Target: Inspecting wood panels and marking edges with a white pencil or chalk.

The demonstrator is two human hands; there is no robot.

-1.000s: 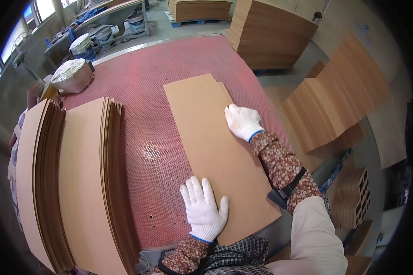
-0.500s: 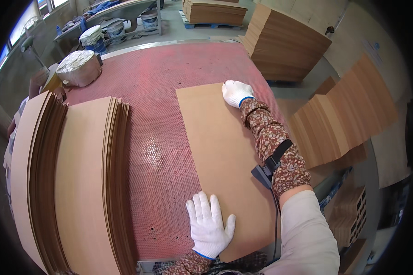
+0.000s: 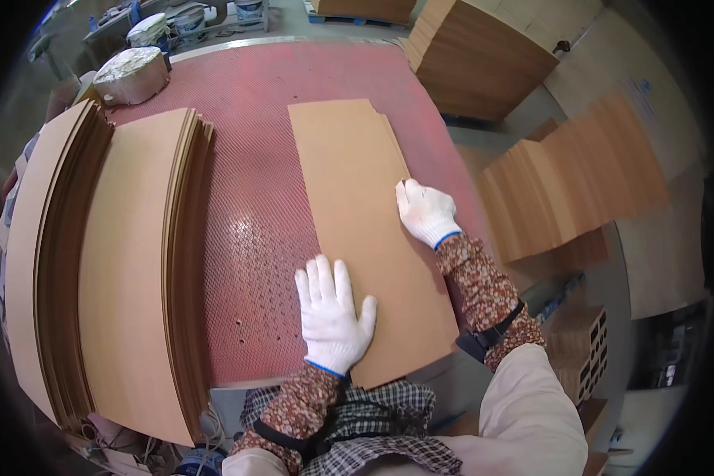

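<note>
A long, thin brown board [image 3: 357, 214] lies flat on the red mesh-textured tabletop, its near end reaching the front edge. My left hand [image 3: 332, 317], in a white knitted glove, rests flat with fingers stretched out over the board's left edge close to me. At the right edge, about halfway along, my gloved right hand [image 3: 427, 210] is closed, fingertips curled against the rim. What it grips is hidden, apart from a small dark bit by the fingertips. Beyond that hand, a narrow strip [image 3: 394, 143] shows along the edge; whether it is separate from the board I cannot tell.
Two stacks of similar boards [image 3: 131, 262] [image 3: 44, 262] stand at the left of the red table [image 3: 246, 182]. A wrapped round bundle [image 3: 132, 75] sits at the far left corner. Right of the table are a leaning fan of boards [image 3: 571, 186] and a tall board pile [image 3: 476, 63].
My right hand has come from the far right corner toward me along the board's right edge. The narrow strip beyond it now shows. My left hand stays flat; the whole view has shifted.
</note>
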